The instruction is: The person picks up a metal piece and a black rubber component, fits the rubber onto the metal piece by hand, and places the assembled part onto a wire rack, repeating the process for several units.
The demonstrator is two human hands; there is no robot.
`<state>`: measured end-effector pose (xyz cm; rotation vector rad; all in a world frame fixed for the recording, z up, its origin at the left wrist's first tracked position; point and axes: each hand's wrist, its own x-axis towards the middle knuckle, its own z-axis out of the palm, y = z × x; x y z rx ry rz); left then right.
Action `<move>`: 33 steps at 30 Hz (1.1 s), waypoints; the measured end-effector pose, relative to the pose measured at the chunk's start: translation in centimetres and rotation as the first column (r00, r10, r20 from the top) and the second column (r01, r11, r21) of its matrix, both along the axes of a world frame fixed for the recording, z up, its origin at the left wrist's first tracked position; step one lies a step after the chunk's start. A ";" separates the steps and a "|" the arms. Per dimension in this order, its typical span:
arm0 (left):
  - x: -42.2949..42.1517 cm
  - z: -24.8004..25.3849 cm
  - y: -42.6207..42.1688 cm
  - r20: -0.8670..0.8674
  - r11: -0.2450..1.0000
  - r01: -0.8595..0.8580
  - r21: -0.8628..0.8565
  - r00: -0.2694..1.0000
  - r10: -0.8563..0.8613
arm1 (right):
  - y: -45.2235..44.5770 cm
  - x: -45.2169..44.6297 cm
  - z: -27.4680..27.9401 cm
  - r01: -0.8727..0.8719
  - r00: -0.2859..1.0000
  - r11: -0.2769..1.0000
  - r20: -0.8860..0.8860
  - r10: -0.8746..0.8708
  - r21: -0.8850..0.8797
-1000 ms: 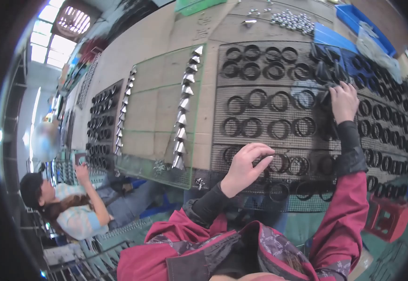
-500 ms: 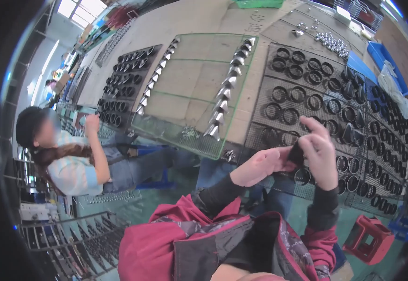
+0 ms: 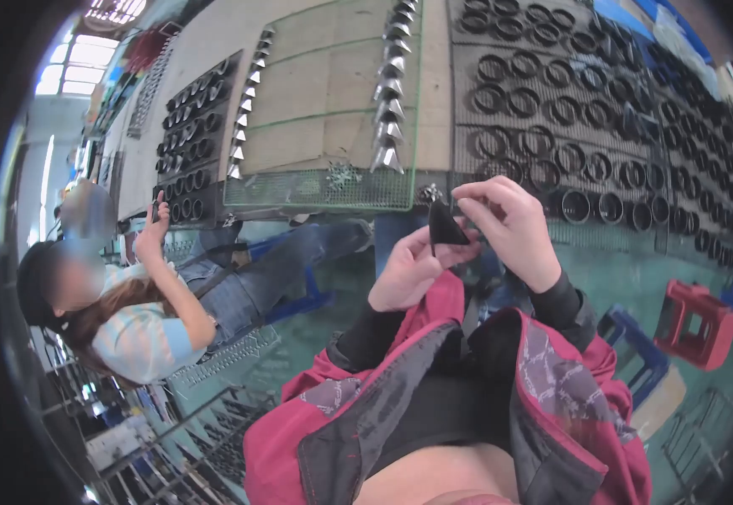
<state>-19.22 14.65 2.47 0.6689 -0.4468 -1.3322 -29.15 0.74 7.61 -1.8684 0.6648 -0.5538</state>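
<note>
Left hand [image 3: 408, 273] pinches the cone [image 3: 447, 227]; right hand [image 3: 514, 229], half-curled beside it, hold unclear; a loose pinch could drop it.

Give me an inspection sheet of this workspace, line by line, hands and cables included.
Surface: pale brown tabletop under a green wire rack and a black mesh tray.
Job's things: black cone-shaped piece in hand; black round rings on the tray; silver cone-shaped metal pieces in two rows on the rack.
Clutter: small shiny metal bits on the rack.
Hands: left hand holds the black piece; right hand beside it, contact unclear.
Cables: nothing seen.
Surroundings: person in a dark cap; red plastic stool.
</note>
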 end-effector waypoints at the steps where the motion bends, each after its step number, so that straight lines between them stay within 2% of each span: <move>1: 0.0 0.5 0.1 0.022 0.998 -0.020 0.066 1.000 0.018 | 0.4 0.1 -0.2 -0.010 1.000 1.000 0.014 0.010 0.001; 2: -0.1 1.0 0.2 0.046 0.991 -0.043 0.129 0.998 0.037 | 0.7 0.1 -0.3 -0.023 0.999 1.000 0.027 0.023 0.001; 8: -0.4 1.2 0.7 0.061 0.974 -0.004 0.226 0.998 -0.010 | 1.1 -0.1 0.4 -0.016 0.997 0.995 -0.079 0.024 0.098; 11: -0.8 1.9 0.6 0.092 0.956 -0.032 0.293 0.996 0.005 | 1.1 -0.4 0.7 0.009 0.997 0.985 -0.075 0.004 0.171; 17: -1.0 2.3 0.5 0.091 0.946 -0.021 0.324 0.996 -0.009 | 0.8 -0.9 1.0 0.011 0.998 0.979 -0.064 0.002 0.204; 24: -1.5 2.2 0.0 0.085 0.958 -0.036 0.283 0.996 0.013 | 0.5 -1.1 0.9 0.009 0.997 0.977 -0.071 0.006 0.214; 33: -1.5 1.4 -0.2 0.065 0.992 -0.009 0.127 0.998 0.001 | 0.4 -0.9 -0.1 0.021 0.998 0.984 -0.062 -0.010 0.180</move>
